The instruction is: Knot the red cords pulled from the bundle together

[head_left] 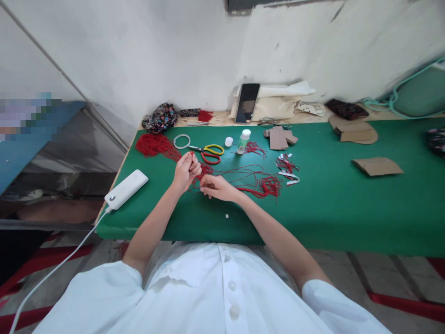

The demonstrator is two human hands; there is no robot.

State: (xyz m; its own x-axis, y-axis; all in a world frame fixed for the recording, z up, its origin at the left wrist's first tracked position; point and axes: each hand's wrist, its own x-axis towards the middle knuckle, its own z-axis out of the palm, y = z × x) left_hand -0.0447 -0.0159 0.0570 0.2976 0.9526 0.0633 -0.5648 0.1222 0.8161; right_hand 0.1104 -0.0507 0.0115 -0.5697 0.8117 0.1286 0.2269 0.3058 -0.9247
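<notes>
My left hand [186, 170] is closed in a pinch on red cord, a bit of which shows at its fingertips. Just to its right and lower, my right hand [218, 187] has its fingers drawn together near more of the red cord [267, 185]; what lies between those fingertips is too small to make out. Loose strands run across the green table cover from the hands to a tangle on the right. A thick red thread bundle [153, 144] lies beyond my left hand. Scissors [210, 153] with one yellow and one red handle rest behind the hands.
Behind the hands stand a small bottle [244, 142], its white cap [228, 141] and a pale ring [181, 141]. A white power bank [126, 190] with a cable lies left. Cardboard pieces [377, 166] lie right; a phone [247, 103] leans at the back.
</notes>
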